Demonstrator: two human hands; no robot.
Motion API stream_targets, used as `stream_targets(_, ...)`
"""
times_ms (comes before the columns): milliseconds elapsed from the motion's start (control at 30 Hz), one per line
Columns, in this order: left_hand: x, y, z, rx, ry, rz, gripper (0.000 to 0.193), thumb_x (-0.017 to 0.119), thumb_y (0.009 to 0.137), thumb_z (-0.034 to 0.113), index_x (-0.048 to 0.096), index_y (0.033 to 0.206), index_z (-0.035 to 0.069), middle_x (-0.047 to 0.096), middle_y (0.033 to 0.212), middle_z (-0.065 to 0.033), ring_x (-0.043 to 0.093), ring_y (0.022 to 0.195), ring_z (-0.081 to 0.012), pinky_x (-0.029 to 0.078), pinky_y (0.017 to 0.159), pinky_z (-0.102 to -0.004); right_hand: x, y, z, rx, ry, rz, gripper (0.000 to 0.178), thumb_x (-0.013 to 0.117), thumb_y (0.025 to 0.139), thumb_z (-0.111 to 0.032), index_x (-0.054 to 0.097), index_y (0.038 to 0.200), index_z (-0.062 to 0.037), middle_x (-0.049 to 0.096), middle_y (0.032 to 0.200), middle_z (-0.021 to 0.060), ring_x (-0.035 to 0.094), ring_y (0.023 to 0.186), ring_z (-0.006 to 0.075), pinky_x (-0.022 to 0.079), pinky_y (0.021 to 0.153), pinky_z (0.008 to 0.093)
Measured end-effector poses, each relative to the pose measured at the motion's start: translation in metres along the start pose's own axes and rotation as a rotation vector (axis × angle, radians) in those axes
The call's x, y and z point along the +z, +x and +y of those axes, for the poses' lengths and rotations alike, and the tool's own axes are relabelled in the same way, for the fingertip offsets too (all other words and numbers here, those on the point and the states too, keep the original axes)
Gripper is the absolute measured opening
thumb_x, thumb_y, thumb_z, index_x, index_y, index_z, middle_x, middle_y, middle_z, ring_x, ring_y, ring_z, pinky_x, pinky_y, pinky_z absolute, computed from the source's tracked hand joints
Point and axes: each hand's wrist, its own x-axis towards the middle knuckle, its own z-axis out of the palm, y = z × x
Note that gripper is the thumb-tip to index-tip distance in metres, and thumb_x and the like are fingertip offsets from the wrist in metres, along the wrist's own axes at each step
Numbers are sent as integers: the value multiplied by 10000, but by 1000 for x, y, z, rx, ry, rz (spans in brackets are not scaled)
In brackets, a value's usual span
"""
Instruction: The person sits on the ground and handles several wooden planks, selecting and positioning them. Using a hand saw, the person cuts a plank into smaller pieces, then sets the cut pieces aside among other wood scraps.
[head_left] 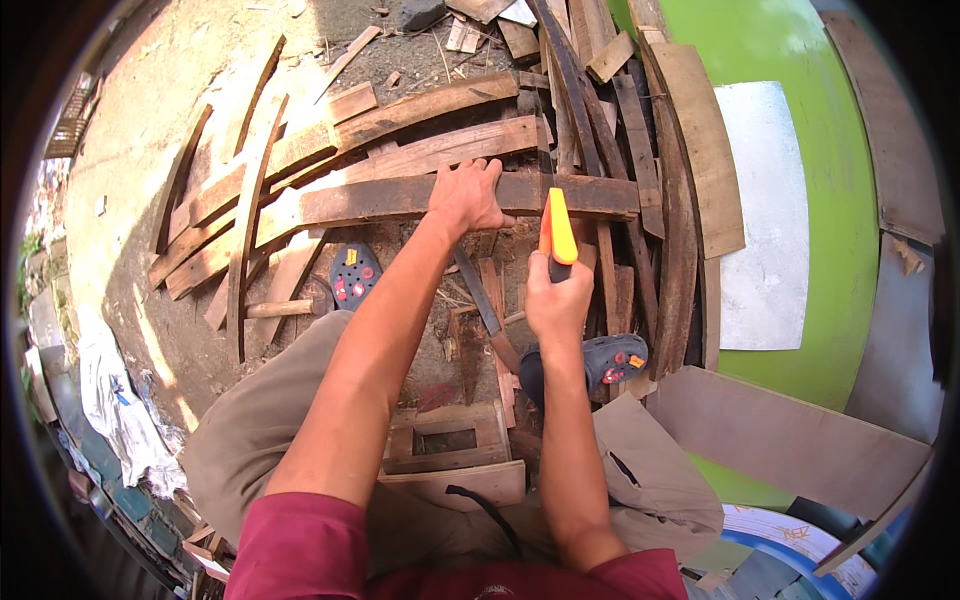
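A long brown wooden beam [370,199] lies crosswise before me on other timber. My left hand [468,196] grips it near the middle, fingers curled over its far edge and thumb spread along the top. In my right hand [560,300] is a hand saw [563,228] with a yellow and black handle, held closed in the fist. The saw's dark blade points away from me and crosses the beam to the right of my left hand. How deep the teeth sit in the wood cannot be made out.
Several loose planks [440,105] lie under and beyond the beam, with more stacked at right. A long dark blade with a wooden handle [504,350] lies between my clogs [612,362]. A wooden frame [445,462] is near me. At right stand a green panel [830,200] and white sheet [765,215].
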Motion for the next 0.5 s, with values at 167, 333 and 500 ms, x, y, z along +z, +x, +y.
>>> stream_targets(167,9,-5,-12,-16,-20,3,845,836,648,608,571,1243,68,647,1227,-129,579,1229,-306,435,993,-525,-39,-103,24,-29,-22,-105,162,639,874,-58,723,962,49,620,642,162,642,576,207,496,584,344)
stream_targets(333,9,-7,-3,-17,4,20,826,842,653,603,576,1230,76,642,1235,-117,580,1227,-287,429,990,-509,-46,-112,27,-12,78,-55,119,628,880,-48,686,895,55,613,627,127,610,587,145,487,579,318)
stream_targets(500,10,-7,5,10,22,45,799,835,678,599,569,1241,99,638,1249,-97,573,1234,-259,426,975,-496,6,-22,35,-57,-20,58,244,663,907,-114,591,727,33,530,560,86,518,531,126,419,521,349)
